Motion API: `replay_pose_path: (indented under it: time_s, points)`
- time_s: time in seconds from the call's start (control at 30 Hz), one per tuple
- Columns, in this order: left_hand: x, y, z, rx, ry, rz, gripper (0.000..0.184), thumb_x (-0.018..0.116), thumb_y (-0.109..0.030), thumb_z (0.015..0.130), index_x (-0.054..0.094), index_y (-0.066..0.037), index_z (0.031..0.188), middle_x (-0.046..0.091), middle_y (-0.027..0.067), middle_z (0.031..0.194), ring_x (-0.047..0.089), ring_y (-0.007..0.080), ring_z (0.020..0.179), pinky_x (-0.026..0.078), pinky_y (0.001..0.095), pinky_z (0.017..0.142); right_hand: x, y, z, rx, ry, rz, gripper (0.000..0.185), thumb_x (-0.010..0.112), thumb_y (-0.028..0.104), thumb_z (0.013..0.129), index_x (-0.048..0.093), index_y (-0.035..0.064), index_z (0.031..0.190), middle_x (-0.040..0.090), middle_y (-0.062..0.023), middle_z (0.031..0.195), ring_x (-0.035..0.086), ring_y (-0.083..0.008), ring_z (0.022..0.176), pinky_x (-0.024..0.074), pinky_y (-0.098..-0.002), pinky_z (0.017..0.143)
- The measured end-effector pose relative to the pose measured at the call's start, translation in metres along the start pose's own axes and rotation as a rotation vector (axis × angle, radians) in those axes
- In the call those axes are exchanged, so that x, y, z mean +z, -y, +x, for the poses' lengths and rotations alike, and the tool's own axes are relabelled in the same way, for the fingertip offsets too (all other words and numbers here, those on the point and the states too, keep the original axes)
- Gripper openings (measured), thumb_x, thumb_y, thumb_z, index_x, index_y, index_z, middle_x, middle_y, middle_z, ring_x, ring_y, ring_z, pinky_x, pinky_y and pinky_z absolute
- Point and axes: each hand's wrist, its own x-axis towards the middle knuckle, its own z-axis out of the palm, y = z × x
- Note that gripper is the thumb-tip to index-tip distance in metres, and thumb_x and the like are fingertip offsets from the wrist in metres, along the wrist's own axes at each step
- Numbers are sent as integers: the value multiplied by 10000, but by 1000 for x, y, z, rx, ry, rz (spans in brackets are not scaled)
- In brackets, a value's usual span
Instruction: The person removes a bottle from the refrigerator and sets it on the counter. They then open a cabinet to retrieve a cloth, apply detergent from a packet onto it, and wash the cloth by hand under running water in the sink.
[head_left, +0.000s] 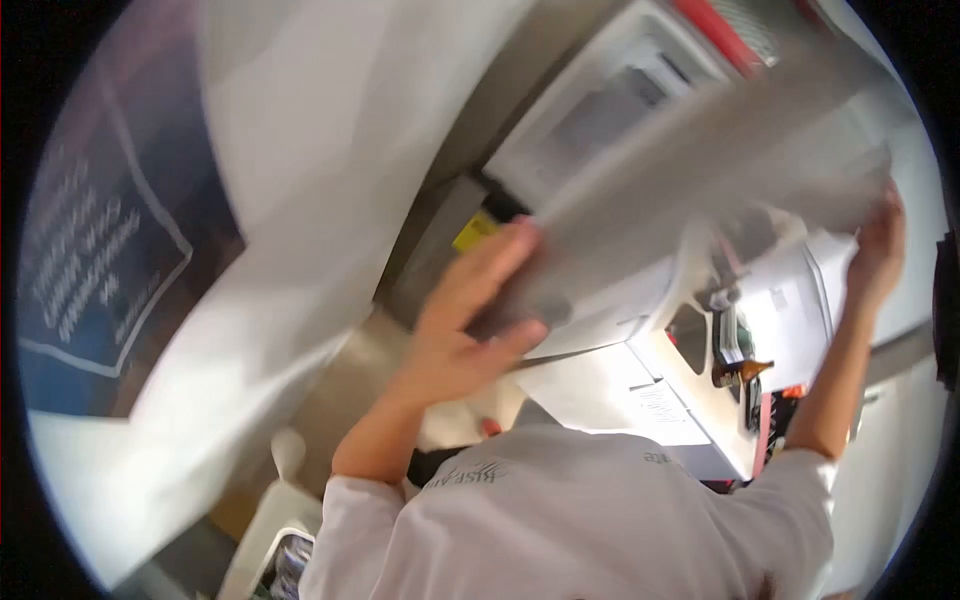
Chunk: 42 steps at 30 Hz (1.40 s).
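Note:
A long, flat grey panel [680, 150] slants across the upper right of the head view, smeared by motion, so its exact kind is unclear. My left hand [465, 320] grips its lower left end, the thumb on one side and the fingers on the other. At the opposite end, my right hand [880, 245] holds the edge with its fingers partly hidden behind it. Below the panel lies a white desk surface [570, 385] with a printed paper sheet [660, 410].
Behind the panel stands a white, printer-like machine [600, 110], with a yellow label [474, 231] near its lower corner. Small items, including a brown object [752, 370], crowd the desk's right side. A white bin [270, 530] sits lower left; a dark sign [110, 240] hangs left.

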Motion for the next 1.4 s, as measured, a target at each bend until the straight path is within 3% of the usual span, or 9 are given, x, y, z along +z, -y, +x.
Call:
replay_pose_path:
  time_s: [0.1, 0.13, 0.23, 0.3, 0.5, 0.73, 0.97, 1.13, 1.4]
  points:
    - [5, 10, 34, -177, -160, 61, 593, 566, -77, 821, 336, -31, 1366, 344, 127, 1409, 325, 243, 1301, 248, 339, 1058, 1, -10, -35, -213, 128, -52, 269, 549, 194, 876, 590, 42, 1095, 595, -52, 1107, 524, -148, 1051, 372, -281, 923]
    - [9, 22, 48, -184, -187, 16, 591, 557, -102, 844, 309, -22, 1374, 324, 128, 1419, 307, 239, 1309, 233, 338, 1065, 2, 1, -62, -85, 249, -144, 254, 591, 146, 828, 602, 50, 1062, 604, -46, 1089, 535, -152, 1028, 384, -287, 911]
    - [20, 65, 89, -294, -281, -56, 646, 561, -203, 883, 225, 5, 1394, 243, 151, 1450, 236, 239, 1338, 179, 334, 1084, -14, -17, -88, -419, 763, -280, 263, 650, 65, 747, 625, 38, 1007, 638, -101, 990, 602, -257, 912, 464, -342, 812]
    - [26, 85, 113, -332, -297, 107, 672, 543, -290, 892, 213, 9, 1396, 226, 162, 1453, 214, 245, 1345, 172, 335, 1085, -40, -37, -103, -24, 847, -172, 230, 644, 74, 764, 634, 34, 991, 648, -101, 944, 614, -234, 876, 479, -333, 778]
    - [51, 119, 170, -422, -389, 185, 810, 464, -513, 880, 150, 17, 1405, 192, 178, 1457, 199, 269, 1348, 178, 358, 1082, -158, -109, -136, 446, 659, -214, 199, 646, 105, 794, 640, 9, 968, 653, -113, 891, 626, -174, 808, 495, -289, 724]
    - [65, 100, 156, -462, -506, 246, 859, 479, -554, 858, 142, 16, 1404, 203, 206, 1441, 240, 289, 1328, 197, 375, 1074, -242, -173, -160, 545, 419, -105, 141, 631, 42, 800, 643, -3, 934, 650, -80, 896, 610, -137, 793, 477, -251, 742]
    - [52, 46, 93, -302, -555, 79, 568, 618, -352, 841, 384, -20, 1239, 411, 165, 1262, 392, 235, 1176, 317, 332, 981, -153, -121, -55, -163, 58, -188, 296, 499, 80, 894, 530, -43, 1161, 544, -136, 1205, 472, -213, 1158, 299, -325, 1015]
    - [23, 16, 39, -43, -419, 62, 506, 771, -172, 685, 458, -55, 1065, 442, 116, 1204, 425, 202, 1113, 353, 316, 933, -56, -38, 16, -283, 336, -255, 507, 304, 357, 974, 449, -31, 1268, 479, -164, 1284, 415, -224, 1225, 263, -344, 1047]
    - [-5, -37, 8, -25, 216, -151, 836, 822, -286, 562, 451, -75, 1280, 407, 150, 1313, 391, 316, 1204, 286, 419, 1007, -101, -78, 54, 467, 28, -44, 596, 291, 443, 956, 429, -37, 1280, 460, -176, 1296, 414, -238, 1224, 281, -349, 1038]
